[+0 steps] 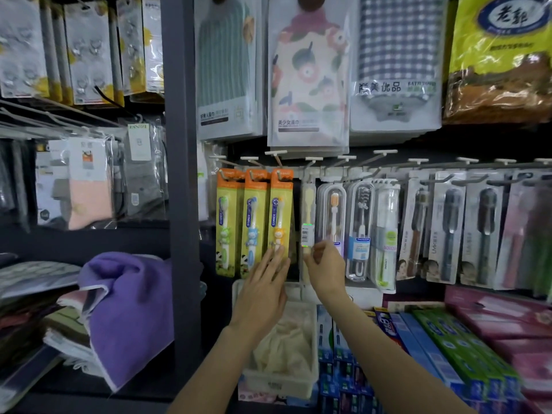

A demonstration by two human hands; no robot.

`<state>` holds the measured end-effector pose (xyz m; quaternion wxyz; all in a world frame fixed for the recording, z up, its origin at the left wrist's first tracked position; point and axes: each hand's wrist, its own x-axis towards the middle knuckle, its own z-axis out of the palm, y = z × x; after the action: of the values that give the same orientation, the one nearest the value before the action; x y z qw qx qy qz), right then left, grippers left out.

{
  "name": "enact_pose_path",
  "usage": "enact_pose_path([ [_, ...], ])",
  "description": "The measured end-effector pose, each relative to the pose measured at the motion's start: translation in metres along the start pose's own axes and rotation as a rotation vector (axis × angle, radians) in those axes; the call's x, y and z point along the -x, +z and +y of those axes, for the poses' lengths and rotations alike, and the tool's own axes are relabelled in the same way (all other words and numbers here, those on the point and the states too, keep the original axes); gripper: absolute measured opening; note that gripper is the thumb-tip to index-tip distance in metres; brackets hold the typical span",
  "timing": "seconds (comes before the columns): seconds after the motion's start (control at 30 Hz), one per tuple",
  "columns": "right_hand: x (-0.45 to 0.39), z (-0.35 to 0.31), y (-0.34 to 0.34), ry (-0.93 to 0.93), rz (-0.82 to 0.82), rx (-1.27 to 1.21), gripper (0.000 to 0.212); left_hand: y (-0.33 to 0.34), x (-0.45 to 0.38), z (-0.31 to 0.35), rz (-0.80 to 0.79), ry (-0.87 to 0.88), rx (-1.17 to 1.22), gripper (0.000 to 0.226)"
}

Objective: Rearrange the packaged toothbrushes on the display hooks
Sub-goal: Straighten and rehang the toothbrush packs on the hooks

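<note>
Three orange-topped children's toothbrush packs hang side by side on hooks: one green [226, 222], one blue [252, 222], one with a yellow brush [279, 216]. My left hand [264, 291] lies flat with straight fingers against the bottom of the yellow-brush pack. Just right of it hangs a narrow clear pack with a pale yellow toothbrush [307, 204] and a barcode sticker. My right hand [324, 268] pinches the lower part of that narrow pack. Further right hang clear-cased toothbrushes [333, 216] and grey-handled carded ones [449, 228].
Bagged towels [307, 79] hang above the hook row. Below stand a white basket [280, 380] holding cloth, and stacked toothpaste boxes [448, 348] at the right. A dark upright post [182, 144] divides off the left shelves, where a purple towel [128, 309] lies folded.
</note>
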<state>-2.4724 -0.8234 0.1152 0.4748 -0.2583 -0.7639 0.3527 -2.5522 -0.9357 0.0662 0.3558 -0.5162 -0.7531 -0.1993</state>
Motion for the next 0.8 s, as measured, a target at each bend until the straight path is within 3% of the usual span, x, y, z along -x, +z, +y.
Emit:
enact_pose_path([
  [0.23,-0.005,0.0,0.002,0.005,-0.022,0.029,0.011,0.005,-0.007,0.005,-0.073,0.002,0.009,0.063],
  [0.4,-0.008,-0.003,0.004,0.024,-0.029,0.01,0.009,0.004,-0.01,0.005,-0.06,0.005,0.0,0.053],
  [0.63,-0.007,-0.005,0.002,0.009,-0.061,-0.018,0.014,-0.017,-0.014,-0.001,0.144,0.061,0.002,0.056],
  [0.8,-0.001,-0.022,-0.011,-0.199,0.044,0.091,0.035,-0.036,-0.034,-0.019,0.239,-0.114,0.067,0.058],
])
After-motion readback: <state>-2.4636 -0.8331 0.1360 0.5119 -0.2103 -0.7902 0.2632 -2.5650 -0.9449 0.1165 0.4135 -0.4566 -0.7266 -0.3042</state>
